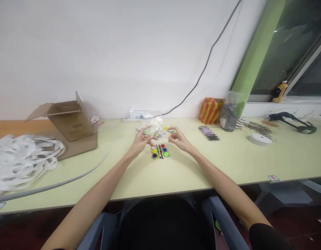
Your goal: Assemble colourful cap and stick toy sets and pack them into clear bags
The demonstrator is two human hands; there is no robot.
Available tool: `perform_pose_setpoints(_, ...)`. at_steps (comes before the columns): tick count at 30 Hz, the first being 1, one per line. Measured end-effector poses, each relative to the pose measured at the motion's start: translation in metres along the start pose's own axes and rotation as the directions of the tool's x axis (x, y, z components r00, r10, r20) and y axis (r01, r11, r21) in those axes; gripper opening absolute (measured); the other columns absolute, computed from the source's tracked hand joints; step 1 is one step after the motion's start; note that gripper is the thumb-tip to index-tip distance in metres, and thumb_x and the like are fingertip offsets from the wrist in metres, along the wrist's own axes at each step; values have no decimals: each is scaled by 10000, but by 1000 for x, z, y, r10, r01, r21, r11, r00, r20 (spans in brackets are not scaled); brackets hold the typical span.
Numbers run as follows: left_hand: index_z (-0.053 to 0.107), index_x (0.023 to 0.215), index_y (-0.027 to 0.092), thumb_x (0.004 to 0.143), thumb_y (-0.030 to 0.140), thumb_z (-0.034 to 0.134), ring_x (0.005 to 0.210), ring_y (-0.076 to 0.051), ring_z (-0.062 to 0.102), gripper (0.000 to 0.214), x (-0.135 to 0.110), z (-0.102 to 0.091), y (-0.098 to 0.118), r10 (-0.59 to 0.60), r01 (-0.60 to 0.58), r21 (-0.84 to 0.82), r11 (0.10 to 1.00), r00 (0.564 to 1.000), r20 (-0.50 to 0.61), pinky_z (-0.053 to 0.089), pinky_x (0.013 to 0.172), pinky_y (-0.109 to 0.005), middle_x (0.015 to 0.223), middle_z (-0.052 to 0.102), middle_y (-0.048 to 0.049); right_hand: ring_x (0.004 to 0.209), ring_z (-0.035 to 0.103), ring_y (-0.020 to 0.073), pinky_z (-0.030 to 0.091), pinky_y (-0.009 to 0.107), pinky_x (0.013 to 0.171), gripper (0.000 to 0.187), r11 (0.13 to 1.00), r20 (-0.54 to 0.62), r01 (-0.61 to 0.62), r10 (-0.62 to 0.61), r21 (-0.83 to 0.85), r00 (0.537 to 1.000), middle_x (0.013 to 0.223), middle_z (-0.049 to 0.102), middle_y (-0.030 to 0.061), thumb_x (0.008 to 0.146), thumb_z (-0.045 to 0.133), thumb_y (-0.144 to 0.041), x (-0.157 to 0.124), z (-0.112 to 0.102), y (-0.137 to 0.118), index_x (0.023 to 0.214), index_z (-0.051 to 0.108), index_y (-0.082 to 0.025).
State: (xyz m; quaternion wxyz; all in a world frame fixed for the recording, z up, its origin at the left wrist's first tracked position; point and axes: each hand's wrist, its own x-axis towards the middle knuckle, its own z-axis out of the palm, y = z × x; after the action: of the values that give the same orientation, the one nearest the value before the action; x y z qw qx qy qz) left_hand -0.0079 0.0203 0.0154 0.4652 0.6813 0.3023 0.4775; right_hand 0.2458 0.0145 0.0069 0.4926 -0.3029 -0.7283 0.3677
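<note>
My left hand (pixel 141 141) hovers over the table, its fingers spread apart and nothing visible in them. Opposite it, my right hand (pixel 180 140) has curved fingers with a gap between the index finger and the others; I make out nothing held. Between and just below the hands lie small round discs, among them a yellow disc (pixel 154 151), a black disc (pixel 154 156), a red disc (pixel 163 146), a blue disc (pixel 165 150) and a green disc (pixel 166 155). Thin coloured strips (pixel 159 151) lie between the two rows. Behind the hands is a clear plastic bag (pixel 156 125) with small coloured pieces around it.
At left stand an open cardboard box (pixel 72 121) and a heap of white ribbon (pixel 25 156), with a grey hose (pixel 79 177) across the table. A power strip (pixel 134 115) sits by the wall. Rightward are a phone (pixel 208 133), a striped bag (pixel 210 111) and a white roll (pixel 260 139).
</note>
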Motion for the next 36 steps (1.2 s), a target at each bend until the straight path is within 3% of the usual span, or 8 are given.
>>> perform_pose_setpoints(2,321,1500,158,878,460,706,595,-178,718,791,-2,1,5,16,-16,10,1000,1000,21,554,605,-285,949,749,-122,716,586,155,463,302,714,356,999,0,-36,36,5,999,770,643,6,891,619,-432,0,1,3,1151,592,-190)
perform_pose_setpoints(5,340,1495,164,889,431,699,590,-165,702,754,-6,4,10,19,-21,25,999,997,73,517,580,-257,939,749,-124,699,565,160,453,297,671,411,996,-7,-79,79,29,997,785,664,43,911,578,-565,0,6,5,982,680,-174)
perform_pose_setpoints(11,366,1490,158,879,407,706,552,-130,638,742,-8,11,11,-25,24,11,1000,994,102,521,559,-254,778,709,-44,655,540,155,446,293,635,412,990,-147,-81,97,113,984,699,636,33,819,696,-591,1,9,4,798,680,-180)
perform_pose_setpoints(17,383,1481,164,856,416,728,519,-118,611,757,-8,11,13,-26,25,12,1000,995,96,529,550,-260,730,678,-7,646,543,153,440,284,608,433,986,-170,-134,150,99,974,700,648,43,848,648,-597,0,2,3,808,714,-172)
perform_pose_setpoints(20,391,1467,157,850,412,734,524,-120,614,751,-8,11,12,-31,29,20,999,995,94,528,561,-264,731,677,-6,650,545,155,448,285,617,409,986,-122,-150,159,78,980,699,651,41,807,704,-580,0,5,1,794,722,-172)
perform_pose_setpoints(29,398,1471,149,854,399,734,528,-121,619,745,-8,13,14,-33,28,49,998,995,93,518,567,-258,680,646,21,655,550,156,463,295,648,354,980,-132,-175,187,96,974,693,636,24,737,760,-522,0,7,0,758,678,-178)
perform_pose_setpoints(36,377,1449,152,842,452,738,466,-100,578,768,-1,9,-1,-9,7,20,1000,997,72,505,489,-235,730,695,-20,644,530,153,444,290,639,375,990,-167,-130,139,60,976,665,604,16,770,734,-541,4,-3,2,731,640,-180)
